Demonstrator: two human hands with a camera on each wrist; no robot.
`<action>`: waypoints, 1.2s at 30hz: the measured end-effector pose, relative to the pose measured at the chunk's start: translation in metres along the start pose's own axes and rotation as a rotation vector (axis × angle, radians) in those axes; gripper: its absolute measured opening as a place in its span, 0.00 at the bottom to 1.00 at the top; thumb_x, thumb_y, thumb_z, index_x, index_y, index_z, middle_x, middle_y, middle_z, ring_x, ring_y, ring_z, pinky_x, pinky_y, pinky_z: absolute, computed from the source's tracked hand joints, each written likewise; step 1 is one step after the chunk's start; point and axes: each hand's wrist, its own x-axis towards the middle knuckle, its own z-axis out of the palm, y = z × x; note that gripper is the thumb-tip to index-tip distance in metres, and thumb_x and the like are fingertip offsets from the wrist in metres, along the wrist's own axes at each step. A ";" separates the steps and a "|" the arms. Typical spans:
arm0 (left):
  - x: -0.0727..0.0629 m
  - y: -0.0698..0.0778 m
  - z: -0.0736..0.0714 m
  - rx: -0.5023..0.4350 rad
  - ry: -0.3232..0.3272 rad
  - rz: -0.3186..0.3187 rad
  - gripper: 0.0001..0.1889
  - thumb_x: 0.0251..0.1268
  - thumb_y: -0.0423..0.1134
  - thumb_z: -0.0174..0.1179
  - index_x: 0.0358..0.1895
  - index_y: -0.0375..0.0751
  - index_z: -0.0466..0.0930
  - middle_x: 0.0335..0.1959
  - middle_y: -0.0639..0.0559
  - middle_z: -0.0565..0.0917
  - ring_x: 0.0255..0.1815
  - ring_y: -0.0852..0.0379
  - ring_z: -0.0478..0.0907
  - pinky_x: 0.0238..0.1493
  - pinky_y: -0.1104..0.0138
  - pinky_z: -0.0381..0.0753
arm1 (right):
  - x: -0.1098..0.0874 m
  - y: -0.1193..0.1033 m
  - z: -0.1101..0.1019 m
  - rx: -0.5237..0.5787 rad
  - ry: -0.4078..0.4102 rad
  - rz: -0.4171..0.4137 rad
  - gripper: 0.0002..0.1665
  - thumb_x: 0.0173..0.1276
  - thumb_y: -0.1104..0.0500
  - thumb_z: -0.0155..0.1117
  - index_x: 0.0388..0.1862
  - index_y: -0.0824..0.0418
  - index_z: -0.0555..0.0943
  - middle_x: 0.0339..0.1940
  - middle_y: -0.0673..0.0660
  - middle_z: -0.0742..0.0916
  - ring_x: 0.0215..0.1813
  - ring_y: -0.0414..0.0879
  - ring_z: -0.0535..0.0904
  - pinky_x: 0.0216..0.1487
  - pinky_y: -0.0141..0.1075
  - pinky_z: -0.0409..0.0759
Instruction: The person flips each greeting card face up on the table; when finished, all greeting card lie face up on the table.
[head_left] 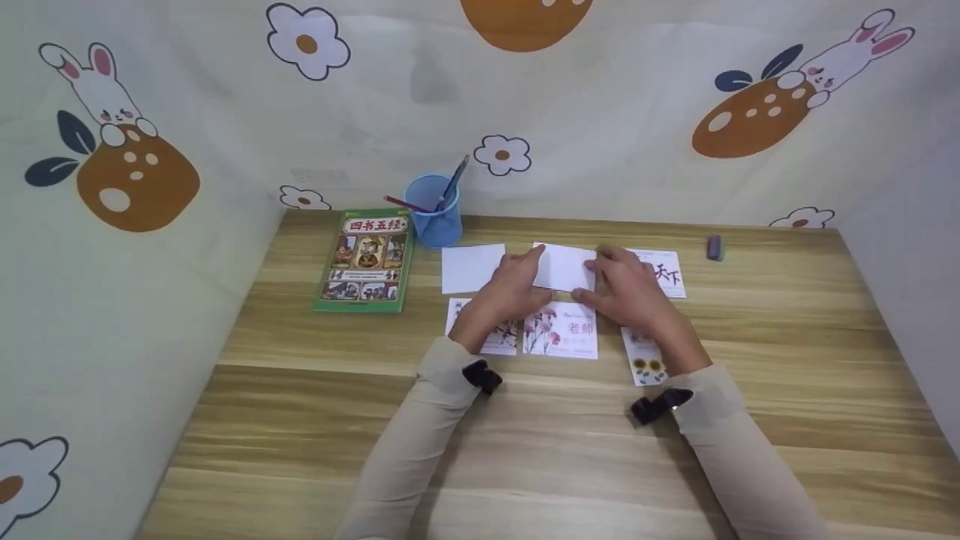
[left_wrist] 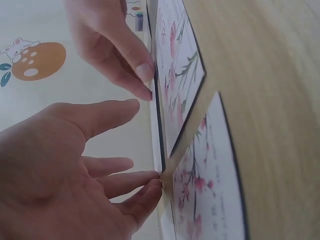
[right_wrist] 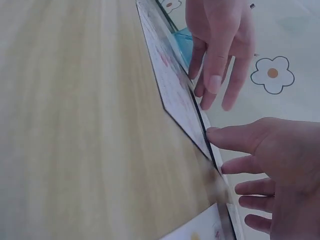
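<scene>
A blank white card (head_left: pixel 564 268) lies flat on the table in the back row, between both hands. At its left edge, my left hand (head_left: pixel 514 289) touches it with fingertips, the fingers loosely extended. My right hand (head_left: pixel 630 289) touches its right edge with thumb and fingertips, the fingers relaxed. Another blank card (head_left: pixel 469 268) lies to the left, partly behind the left hand. A card with pink flowers (head_left: pixel 559 334) lies just in front. The left forearm partly covers a blossom card (head_left: pixel 501 343); the right hand and forearm partly cover a lettered card (head_left: pixel 669 276) and a sunflower card (head_left: pixel 643 366).
A green-edged book (head_left: pixel 367 262) lies at the back left of the wooden table (head_left: pixel 555 450). Beside it stands a blue mesh pen cup (head_left: pixel 439 225) holding pens. A small dark block (head_left: pixel 715 247) sits at the back right. Patterned cloth walls (head_left: pixel 615 112) border the table.
</scene>
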 end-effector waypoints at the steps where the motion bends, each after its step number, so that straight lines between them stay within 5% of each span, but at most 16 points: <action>1: 0.000 0.000 0.000 0.005 -0.003 -0.001 0.43 0.80 0.44 0.65 0.89 0.44 0.52 0.87 0.46 0.65 0.90 0.43 0.56 0.89 0.52 0.59 | 0.002 -0.002 -0.001 -0.006 -0.006 0.009 0.43 0.74 0.40 0.72 0.76 0.66 0.77 0.82 0.69 0.73 0.85 0.67 0.64 0.83 0.68 0.57; 8: -0.001 0.000 -0.001 0.023 -0.014 0.017 0.40 0.81 0.42 0.62 0.89 0.46 0.53 0.88 0.45 0.62 0.90 0.44 0.53 0.89 0.52 0.58 | 0.011 -0.012 -0.007 -0.149 -0.026 0.016 0.49 0.70 0.36 0.76 0.81 0.61 0.73 0.74 0.68 0.82 0.77 0.66 0.76 0.79 0.68 0.63; 13: -0.001 -0.001 -0.001 0.004 -0.010 0.026 0.40 0.81 0.43 0.62 0.89 0.47 0.52 0.89 0.44 0.60 0.91 0.44 0.51 0.90 0.51 0.55 | 0.012 -0.017 -0.006 -0.195 -0.012 -0.012 0.40 0.76 0.38 0.71 0.77 0.59 0.79 0.72 0.67 0.84 0.75 0.67 0.77 0.78 0.69 0.65; 16: -0.001 -0.003 -0.002 -0.035 0.024 0.026 0.42 0.81 0.44 0.62 0.90 0.45 0.50 0.89 0.42 0.57 0.91 0.44 0.49 0.90 0.52 0.54 | 0.010 -0.017 -0.004 -0.195 0.058 -0.060 0.27 0.83 0.42 0.63 0.66 0.59 0.86 0.64 0.66 0.89 0.69 0.66 0.82 0.73 0.68 0.70; 19: 0.000 -0.005 -0.002 -0.083 0.078 0.035 0.45 0.80 0.44 0.63 0.90 0.42 0.47 0.89 0.39 0.55 0.91 0.42 0.51 0.89 0.52 0.56 | 0.009 -0.016 0.001 -0.162 0.188 -0.090 0.23 0.87 0.48 0.56 0.46 0.64 0.90 0.43 0.65 0.93 0.52 0.65 0.88 0.61 0.62 0.78; 21: 0.000 -0.006 -0.002 -0.113 0.110 0.044 0.46 0.80 0.44 0.63 0.89 0.40 0.46 0.88 0.37 0.56 0.90 0.41 0.54 0.89 0.52 0.59 | 0.008 -0.015 0.004 -0.093 0.281 -0.089 0.23 0.88 0.53 0.54 0.38 0.66 0.88 0.32 0.64 0.90 0.39 0.63 0.86 0.49 0.57 0.80; 23: 0.000 -0.007 -0.002 -0.151 0.130 0.050 0.46 0.79 0.43 0.64 0.89 0.39 0.46 0.88 0.36 0.58 0.88 0.40 0.59 0.87 0.52 0.63 | 0.008 -0.015 0.006 -0.003 0.376 -0.082 0.19 0.86 0.58 0.55 0.40 0.68 0.87 0.33 0.65 0.90 0.37 0.61 0.86 0.44 0.54 0.84; 28: 0.001 -0.009 0.001 -0.330 0.126 0.076 0.43 0.81 0.44 0.63 0.88 0.40 0.49 0.80 0.37 0.73 0.75 0.43 0.79 0.75 0.54 0.81 | 0.007 -0.015 0.007 0.405 0.546 -0.082 0.12 0.79 0.68 0.61 0.55 0.72 0.85 0.51 0.70 0.92 0.53 0.61 0.93 0.54 0.44 0.92; 32: 0.002 -0.007 0.003 -0.469 0.153 0.118 0.35 0.82 0.44 0.62 0.83 0.43 0.58 0.71 0.42 0.84 0.66 0.48 0.87 0.65 0.59 0.87 | 0.006 -0.013 0.010 0.718 0.460 -0.038 0.17 0.74 0.68 0.68 0.59 0.72 0.82 0.52 0.70 0.91 0.53 0.56 0.94 0.54 0.33 0.90; 36: 0.003 -0.006 -0.001 -0.580 0.287 0.139 0.21 0.82 0.39 0.62 0.71 0.42 0.70 0.59 0.44 0.90 0.56 0.52 0.91 0.54 0.64 0.89 | 0.003 -0.011 0.013 0.797 0.327 0.002 0.26 0.73 0.62 0.74 0.66 0.70 0.79 0.52 0.70 0.92 0.47 0.43 0.94 0.49 0.31 0.91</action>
